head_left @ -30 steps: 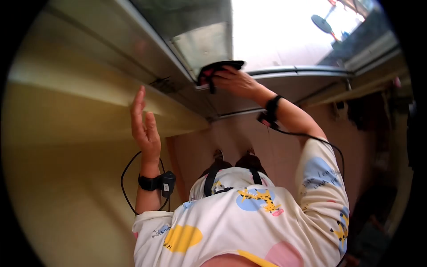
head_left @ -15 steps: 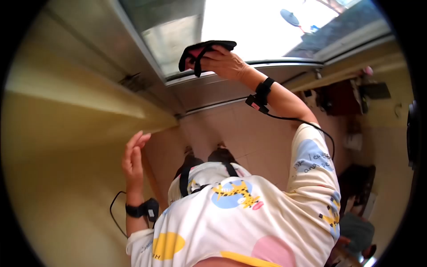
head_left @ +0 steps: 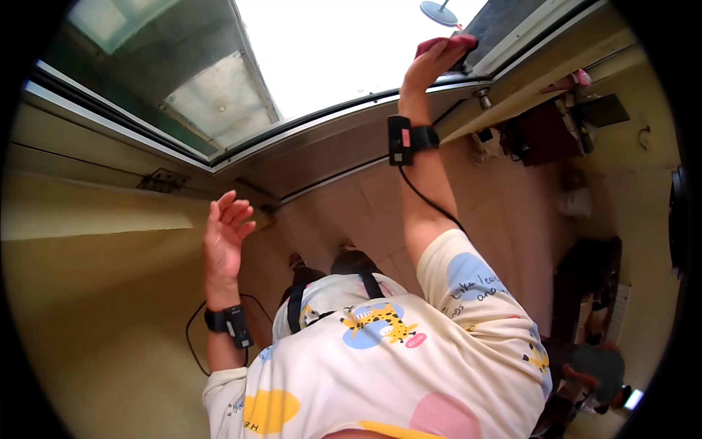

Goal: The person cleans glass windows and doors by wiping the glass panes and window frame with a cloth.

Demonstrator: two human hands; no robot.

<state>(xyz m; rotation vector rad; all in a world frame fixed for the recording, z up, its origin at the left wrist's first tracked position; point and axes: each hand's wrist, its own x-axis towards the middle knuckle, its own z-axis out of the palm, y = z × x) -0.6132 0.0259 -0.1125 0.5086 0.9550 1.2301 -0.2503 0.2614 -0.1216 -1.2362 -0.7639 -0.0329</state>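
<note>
My right hand (head_left: 430, 66) is raised at the top, closed on a pink and black cloth (head_left: 455, 45) pressed near the right end of the window glass (head_left: 322, 66). Part of the cloth is hidden behind the fingers. At the left, my left hand (head_left: 227, 233) is held up in the air with its fingers loosely curled and apart, holding nothing. It is below the metal window frame (head_left: 292, 132). Each wrist wears a black strap with a small box and a cable.
A metal latch (head_left: 483, 99) sits at the frame's right corner. The yellow wall (head_left: 102, 293) stands on the left. Dark red furniture (head_left: 548, 135) is at the right, and another person (head_left: 596, 369) is at the lower right. Tiled floor (head_left: 380, 219) lies below.
My right hand has swept the cloth rightward along the glass, from the left corner of the pane to its right end. The view has shifted, and my left hand's fingers have curled somewhat.
</note>
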